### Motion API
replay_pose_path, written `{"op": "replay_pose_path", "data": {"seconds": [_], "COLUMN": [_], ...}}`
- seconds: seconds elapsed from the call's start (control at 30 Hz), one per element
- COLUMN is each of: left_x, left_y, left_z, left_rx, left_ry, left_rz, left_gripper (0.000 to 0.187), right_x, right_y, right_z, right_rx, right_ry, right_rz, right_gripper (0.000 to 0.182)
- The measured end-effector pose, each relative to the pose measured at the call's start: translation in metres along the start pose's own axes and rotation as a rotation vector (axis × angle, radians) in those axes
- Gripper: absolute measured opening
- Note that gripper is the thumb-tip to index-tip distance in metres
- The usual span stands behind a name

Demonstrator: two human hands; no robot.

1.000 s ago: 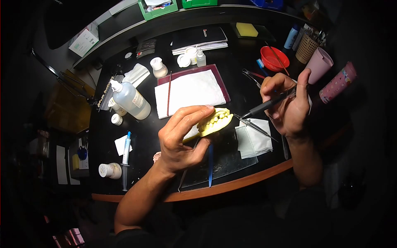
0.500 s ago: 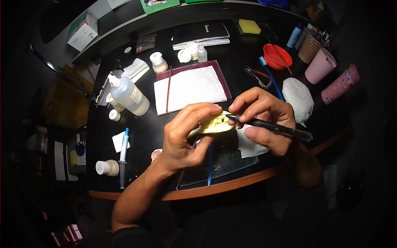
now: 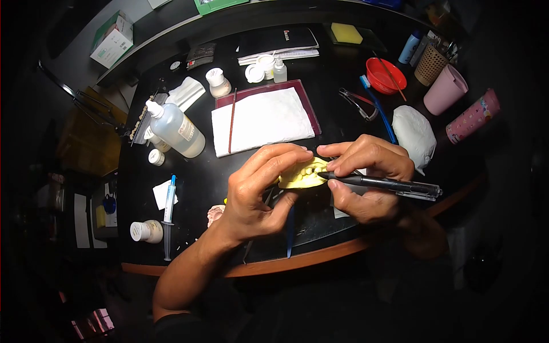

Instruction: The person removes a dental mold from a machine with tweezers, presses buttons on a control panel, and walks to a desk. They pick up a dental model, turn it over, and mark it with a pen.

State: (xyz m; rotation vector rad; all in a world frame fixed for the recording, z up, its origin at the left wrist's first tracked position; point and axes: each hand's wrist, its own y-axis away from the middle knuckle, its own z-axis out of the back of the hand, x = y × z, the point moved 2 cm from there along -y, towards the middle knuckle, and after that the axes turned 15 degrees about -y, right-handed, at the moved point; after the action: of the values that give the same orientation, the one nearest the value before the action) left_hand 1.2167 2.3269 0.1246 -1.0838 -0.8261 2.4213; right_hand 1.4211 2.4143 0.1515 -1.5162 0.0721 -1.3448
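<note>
My left hand (image 3: pixel 260 186) is closed around a yellow dental model (image 3: pixel 302 177), fingers over its top edge and thumb beneath. A row of tooth shapes shows on the side facing me. Between thumb and fingers, my right hand (image 3: pixel 372 180) grips a black pen (image 3: pixel 389 184). The pen's tip lies at the teeth on the right side of the model; whether it touches cannot be made out. Below the left hand, a blue stick-like tool (image 3: pixel 291 234) lies on the table. A pink dental cast (image 3: pixel 215 214) is partly hidden behind my left wrist.
White paper towels (image 3: pixel 263 120) with a brown brush lie ahead on a maroon-edged pad. On the left stand a spray bottle (image 3: pixel 178 130), a syringe (image 3: pixel 170 214) and small jars. To the right are a red bowl (image 3: pixel 380 77), a toothbrush (image 3: pixel 377 108) and a white bag (image 3: pixel 413 137).
The model has turned slightly and shifted right and down in my left hand. My right hand has moved a little with the pen, which now lies flatter.
</note>
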Motion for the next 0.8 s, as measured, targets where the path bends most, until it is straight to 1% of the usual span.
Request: {"op": "replay_pose_path", "data": {"seconds": [0.1, 0.3, 0.5, 0.8], "left_x": [0.0008, -0.0001, 0.0004, -0.0001], "left_y": [-0.0004, -0.0003, 0.0001, -0.0006], "left_z": [-0.0001, -0.0003, -0.0006, 0.0001], "left_rx": [-0.001, 0.000, -0.001, -0.004], "left_ry": [-0.014, 0.001, 0.018, 0.007], "left_rz": [-0.004, -0.005, 0.010, -0.005], "left_gripper": [0.057, 0.058, 0.057, 0.058], "right_x": [-0.0021, -0.0029, -0.0017, -0.0020], "right_y": [0.0014, 0.0011, 0.0007, -0.0004], "right_z": [-0.0022, -0.0031, -0.0016, -0.0028], "right_rx": [-0.037, -0.039, 0.051, 0.036], "right_ry": [-0.028, -0.042, -0.034, -0.048], "right_rz": [-0.016, -0.015, -0.016, -0.018], "right_gripper": [0.020, 0.019, 0.022, 0.021]}}
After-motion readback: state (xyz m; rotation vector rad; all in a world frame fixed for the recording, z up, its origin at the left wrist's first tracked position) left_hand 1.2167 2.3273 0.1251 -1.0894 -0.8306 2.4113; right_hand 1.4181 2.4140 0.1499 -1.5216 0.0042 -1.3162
